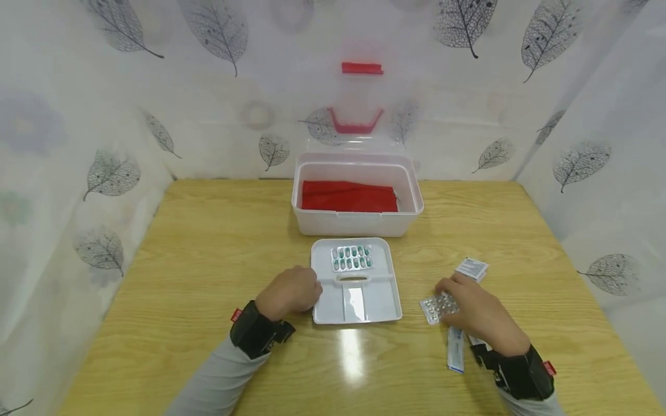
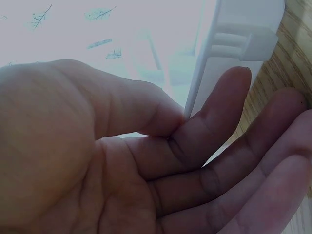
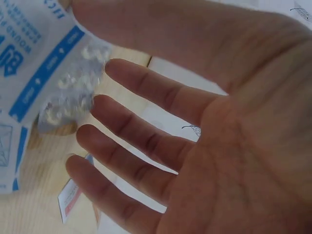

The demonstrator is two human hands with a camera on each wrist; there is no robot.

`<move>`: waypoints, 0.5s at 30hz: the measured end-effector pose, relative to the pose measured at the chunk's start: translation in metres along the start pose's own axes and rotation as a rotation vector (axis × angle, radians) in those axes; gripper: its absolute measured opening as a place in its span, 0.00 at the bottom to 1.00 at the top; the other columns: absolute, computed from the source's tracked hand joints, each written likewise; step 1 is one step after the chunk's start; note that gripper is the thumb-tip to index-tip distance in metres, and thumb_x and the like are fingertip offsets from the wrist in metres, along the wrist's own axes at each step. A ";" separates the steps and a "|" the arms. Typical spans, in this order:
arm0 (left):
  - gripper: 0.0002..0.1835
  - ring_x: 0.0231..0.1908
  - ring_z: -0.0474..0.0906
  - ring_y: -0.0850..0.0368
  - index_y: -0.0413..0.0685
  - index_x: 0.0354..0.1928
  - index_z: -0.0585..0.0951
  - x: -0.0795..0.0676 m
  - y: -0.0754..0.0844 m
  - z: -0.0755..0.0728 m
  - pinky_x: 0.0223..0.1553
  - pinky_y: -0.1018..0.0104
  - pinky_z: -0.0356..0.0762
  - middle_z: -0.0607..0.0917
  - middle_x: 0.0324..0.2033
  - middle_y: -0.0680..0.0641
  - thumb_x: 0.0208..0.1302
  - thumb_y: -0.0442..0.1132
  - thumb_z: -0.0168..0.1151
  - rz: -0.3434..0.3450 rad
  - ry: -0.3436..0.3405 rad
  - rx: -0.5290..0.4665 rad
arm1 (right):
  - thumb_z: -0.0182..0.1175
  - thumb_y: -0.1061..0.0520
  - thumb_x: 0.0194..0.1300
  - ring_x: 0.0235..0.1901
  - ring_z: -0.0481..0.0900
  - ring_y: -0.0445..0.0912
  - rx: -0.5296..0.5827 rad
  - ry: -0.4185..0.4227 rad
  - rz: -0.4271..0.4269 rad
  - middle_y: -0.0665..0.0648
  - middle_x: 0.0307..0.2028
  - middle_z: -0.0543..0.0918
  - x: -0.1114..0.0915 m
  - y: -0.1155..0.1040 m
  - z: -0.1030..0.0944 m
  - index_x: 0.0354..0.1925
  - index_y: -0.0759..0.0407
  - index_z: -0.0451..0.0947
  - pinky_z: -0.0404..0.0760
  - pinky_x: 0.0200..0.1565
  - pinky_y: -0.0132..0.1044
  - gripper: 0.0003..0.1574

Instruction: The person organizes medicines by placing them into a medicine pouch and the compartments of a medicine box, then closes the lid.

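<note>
My left hand (image 1: pixel 291 290) pinches the left edge of a white tray (image 1: pixel 328 303) between thumb and index finger. The left wrist view shows this grip on the tray's rim (image 2: pixel 200 90), the other fingers loosely bent. A blister pack of green-and-white capsules (image 1: pixel 352 258) lies in the tray's back compartment. To the right, my right hand (image 1: pixel 481 312) is over a silver blister pack (image 1: pixel 433 308), thumb and fingers spread apart. Its fingers look nearly straight in the right wrist view, fingertips by the blister pack (image 3: pixel 73 92); firm contact cannot be told.
Behind the tray stands a translucent box (image 1: pixel 354 224) with its lid raised and a folded red cloth (image 1: pixel 348 196) inside. A blue-edged wound plaster packet (image 1: pixel 455 349) and a printed white sachet (image 1: pixel 472 268) lie around my right hand. Leaf-patterned sheeting (image 1: pixel 208 115) borders the wooden table.
</note>
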State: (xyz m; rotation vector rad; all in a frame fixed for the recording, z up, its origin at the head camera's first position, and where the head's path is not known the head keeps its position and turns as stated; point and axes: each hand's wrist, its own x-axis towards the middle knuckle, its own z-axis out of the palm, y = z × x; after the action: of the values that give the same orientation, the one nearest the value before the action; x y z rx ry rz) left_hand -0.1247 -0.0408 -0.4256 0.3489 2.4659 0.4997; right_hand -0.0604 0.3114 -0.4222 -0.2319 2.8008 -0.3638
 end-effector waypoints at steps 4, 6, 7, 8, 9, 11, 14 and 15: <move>0.14 0.23 0.72 0.53 0.42 0.30 0.79 0.000 0.002 0.001 0.23 0.63 0.67 0.74 0.22 0.47 0.74 0.40 0.52 -0.005 0.004 0.011 | 0.78 0.55 0.51 0.44 0.78 0.50 -0.016 0.039 -0.029 0.53 0.45 0.79 0.001 0.001 0.003 0.46 0.52 0.82 0.81 0.42 0.49 0.23; 0.14 0.23 0.72 0.53 0.42 0.30 0.79 0.000 0.002 0.000 0.23 0.63 0.67 0.74 0.23 0.47 0.74 0.40 0.52 -0.006 0.006 0.020 | 0.78 0.53 0.52 0.44 0.79 0.51 -0.015 0.044 -0.032 0.54 0.45 0.79 0.001 0.002 0.002 0.46 0.54 0.82 0.81 0.43 0.50 0.23; 0.15 0.23 0.72 0.53 0.42 0.30 0.79 0.000 0.003 0.001 0.23 0.63 0.67 0.75 0.23 0.47 0.74 0.40 0.52 -0.006 0.007 0.025 | 0.78 0.52 0.52 0.44 0.79 0.51 -0.011 0.041 -0.029 0.54 0.44 0.79 0.002 0.002 0.002 0.46 0.55 0.81 0.81 0.43 0.51 0.24; 0.15 0.23 0.72 0.53 0.42 0.30 0.79 0.000 0.003 0.000 0.23 0.63 0.67 0.75 0.23 0.47 0.74 0.40 0.52 -0.005 0.008 0.030 | 0.78 0.51 0.53 0.44 0.79 0.51 -0.002 0.037 -0.025 0.55 0.44 0.79 0.002 0.002 0.000 0.47 0.56 0.80 0.81 0.43 0.51 0.25; 0.15 0.23 0.72 0.53 0.42 0.30 0.79 0.000 0.003 0.000 0.23 0.63 0.67 0.75 0.23 0.47 0.74 0.40 0.52 -0.006 0.007 0.034 | 0.77 0.50 0.54 0.44 0.80 0.51 0.008 0.034 -0.014 0.55 0.45 0.80 0.002 0.001 -0.001 0.47 0.57 0.80 0.81 0.43 0.51 0.26; 0.15 0.24 0.73 0.53 0.43 0.29 0.79 0.000 0.003 0.000 0.22 0.63 0.67 0.75 0.23 0.47 0.74 0.41 0.52 -0.009 0.003 0.039 | 0.76 0.48 0.56 0.43 0.81 0.51 0.032 0.034 0.005 0.56 0.45 0.82 0.003 0.000 -0.003 0.48 0.58 0.78 0.82 0.42 0.51 0.27; 0.15 0.23 0.73 0.53 0.43 0.29 0.79 0.000 0.004 0.000 0.23 0.63 0.67 0.75 0.23 0.47 0.75 0.40 0.52 -0.011 0.000 0.046 | 0.73 0.48 0.60 0.44 0.83 0.53 0.052 0.054 0.009 0.59 0.47 0.84 0.005 -0.003 -0.006 0.52 0.59 0.76 0.82 0.41 0.52 0.28; 0.15 0.23 0.73 0.53 0.43 0.29 0.79 -0.001 0.004 0.000 0.22 0.63 0.67 0.75 0.23 0.47 0.75 0.40 0.52 -0.012 0.000 0.047 | 0.72 0.48 0.61 0.45 0.83 0.53 0.052 0.063 0.008 0.60 0.48 0.84 0.006 -0.005 -0.007 0.54 0.59 0.75 0.82 0.41 0.52 0.28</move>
State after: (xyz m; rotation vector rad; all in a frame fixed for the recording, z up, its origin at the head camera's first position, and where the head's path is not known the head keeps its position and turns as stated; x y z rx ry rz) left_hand -0.1239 -0.0380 -0.4234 0.3532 2.4818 0.4376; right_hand -0.0672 0.3073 -0.4164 -0.2009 2.8489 -0.4485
